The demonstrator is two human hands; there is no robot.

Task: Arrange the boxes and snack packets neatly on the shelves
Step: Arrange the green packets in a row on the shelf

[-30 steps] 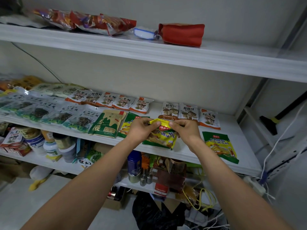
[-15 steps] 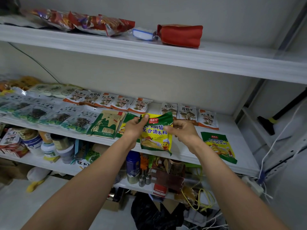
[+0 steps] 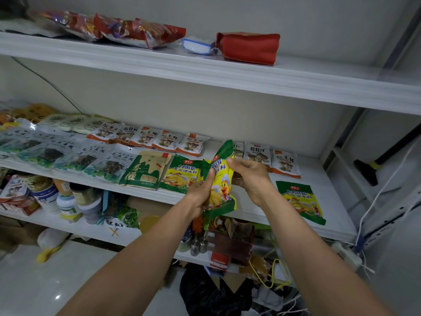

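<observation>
Both hands hold one yellow-and-green seasoning packet (image 3: 220, 183) upright in front of the middle shelf (image 3: 250, 212). My left hand (image 3: 201, 190) grips its lower left edge and my right hand (image 3: 250, 176) pinches its upper right side. A matching packet (image 3: 182, 176) lies flat on the shelf just to the left, and another matching packet (image 3: 301, 201) lies to the right near the front edge. A green-and-tan packet (image 3: 144, 171) lies beside the left one. Mushroom snack packets (image 3: 155, 140) line the back of the shelf.
The top shelf (image 3: 205, 69) carries red snack bags (image 3: 136, 31), a small white container (image 3: 197, 45) and a red pouch (image 3: 249, 47). Jars and tins (image 3: 68, 199) crowd the lower shelf. A black bag (image 3: 211, 293) and yellow cable (image 3: 273, 274) lie below. A broom (image 3: 373, 166) leans at right.
The packet has been lifted off the shelf and turned from flat and face-on to upright and edge-on. The matching packet behind it at left is now uncovered.
</observation>
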